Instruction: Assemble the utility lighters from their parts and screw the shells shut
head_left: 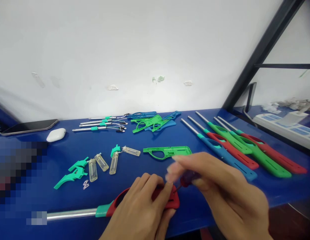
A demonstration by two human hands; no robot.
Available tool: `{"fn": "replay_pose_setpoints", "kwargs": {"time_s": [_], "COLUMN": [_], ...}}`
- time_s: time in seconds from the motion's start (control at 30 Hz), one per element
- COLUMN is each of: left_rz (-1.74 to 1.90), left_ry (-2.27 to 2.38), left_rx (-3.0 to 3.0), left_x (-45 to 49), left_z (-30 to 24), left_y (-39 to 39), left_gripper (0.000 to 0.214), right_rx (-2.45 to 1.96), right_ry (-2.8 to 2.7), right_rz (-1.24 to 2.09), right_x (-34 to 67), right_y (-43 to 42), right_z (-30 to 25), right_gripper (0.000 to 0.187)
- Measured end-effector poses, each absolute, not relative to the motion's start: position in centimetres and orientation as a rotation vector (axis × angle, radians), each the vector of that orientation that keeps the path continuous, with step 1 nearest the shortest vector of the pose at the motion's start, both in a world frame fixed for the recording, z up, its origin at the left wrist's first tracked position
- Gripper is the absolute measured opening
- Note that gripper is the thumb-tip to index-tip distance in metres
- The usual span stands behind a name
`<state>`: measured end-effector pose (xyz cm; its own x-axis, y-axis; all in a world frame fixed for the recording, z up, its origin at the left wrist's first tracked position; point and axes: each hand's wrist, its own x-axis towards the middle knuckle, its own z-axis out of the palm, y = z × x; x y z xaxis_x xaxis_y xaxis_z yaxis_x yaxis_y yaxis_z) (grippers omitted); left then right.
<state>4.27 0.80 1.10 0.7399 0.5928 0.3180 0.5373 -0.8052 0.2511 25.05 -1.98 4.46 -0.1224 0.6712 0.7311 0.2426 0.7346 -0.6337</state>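
My left hand is wrapped over the body of a red long-nosed lighter, pressing it to the table. The lighter's teal collar and metal tube point left, and much of its body is hidden under my fingers. My right hand grips a small screwdriver with a dark red handle, partly covered by the fingers. Its thin shaft slants down to the butt end of the red lighter; whether the tip sits in a screw I cannot tell. Just beyond my hands lies a green half shell.
Clear fuel tanks and teal triggers lie at left centre. Metal tubes with wires and more handle shells are behind. Whole lighters line the right. A phone and white earbud case sit far left.
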Motion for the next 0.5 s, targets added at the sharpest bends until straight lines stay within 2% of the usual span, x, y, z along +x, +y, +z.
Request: {"fn": "replay_pose_setpoints", "kwargs": {"time_s": [0.17,0.27,0.37,0.5], "left_rz": [0.539,0.598,0.67,0.635], "left_ry": [0.896,0.901,0.907,0.879], "left_rx": [2.815,2.827,2.815,2.817], "left_x": [4.26,4.26,4.23,4.19], "left_z": [1.1,1.02,0.88,0.87], "left_y": [0.95,0.88,0.74,0.71], "left_gripper": [0.046,0.045,0.04,0.043], "right_rx": [-0.775,-0.759,-0.701,-0.805], "right_ry": [-1.655,-1.677,-1.658,-1.647], "right_rz": [0.256,0.369,0.445,0.256], "right_x": [24.62,24.61,24.67,24.65], "right_y": [-1.68,-2.06,-2.41,-2.25], "right_z": [4.76,4.76,4.66,4.64], "right_gripper": [0.049,0.043,0.045,0.051]}}
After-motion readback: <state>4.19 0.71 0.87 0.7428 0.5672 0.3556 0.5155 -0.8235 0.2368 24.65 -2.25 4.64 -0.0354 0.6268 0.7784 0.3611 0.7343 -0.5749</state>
